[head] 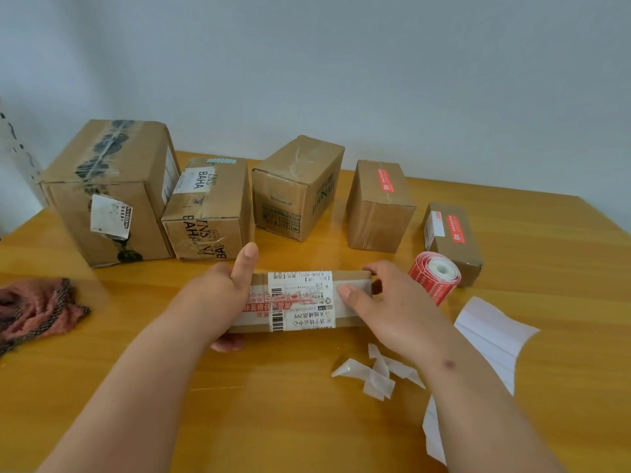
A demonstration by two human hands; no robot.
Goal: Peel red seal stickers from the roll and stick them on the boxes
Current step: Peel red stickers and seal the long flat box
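Cardboard, long and flat, lies across the counter (546,250) straight before me: a slim box (300,300) with a white shipping label wrapped round its middle and red print running along its top. My left hand (218,295) has its grip clamped on the box's left end, forefinger pointing up and away, thumb tucked under the near edge. My right hand (386,298) rests on the right end, thumb pressed flat on the top, the other fingers curled over the far corner. The roll of red seal stickers (433,276) lies on its side just right of that hand, touching a small box (454,240) that wears a red seal sticker (456,228) on top. Another sealed box (379,206) stands beside it, its own red sticker (386,180) on the lid. Three more boxes line up to the left, none showing a red seal. Peeled white backing scraps (379,372) lie near my right forearm. A pinkish cloth (37,308) sits far left.
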